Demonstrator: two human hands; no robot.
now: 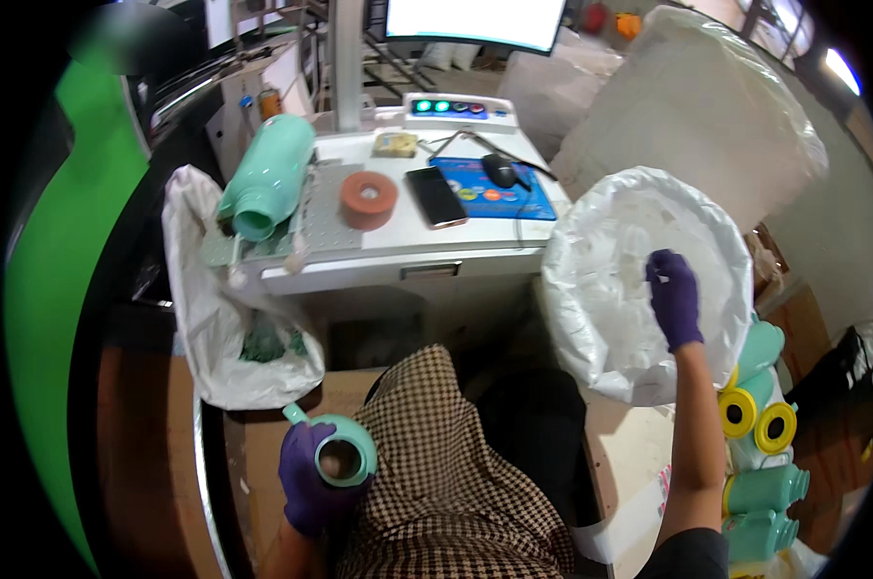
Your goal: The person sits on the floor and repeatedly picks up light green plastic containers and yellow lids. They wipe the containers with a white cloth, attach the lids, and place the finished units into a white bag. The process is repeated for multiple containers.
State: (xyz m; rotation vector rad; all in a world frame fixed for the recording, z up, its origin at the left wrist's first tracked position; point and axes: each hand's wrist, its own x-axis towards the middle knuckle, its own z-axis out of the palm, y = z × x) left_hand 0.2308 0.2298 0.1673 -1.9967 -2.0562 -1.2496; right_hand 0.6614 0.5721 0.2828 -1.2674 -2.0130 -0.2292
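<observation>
My left hand (306,478), in a purple glove, grips a mint green bottle cap with a loop handle (342,454) low beside my checked lap. My right hand (673,297), also gloved in purple, reaches into a large white plastic bag (591,289) and pinches a small white piece inside it. A mint green bottle (265,176) lies on its side on the metal work plate (326,217) of the white machine table.
On the table sit an orange tape roll (368,199), a phone (436,196), a mouse on a blue pad (499,171) and a button panel (459,108). A white bag (226,328) hangs at the table's left. Green bottles with yellow caps (757,425) stack at right.
</observation>
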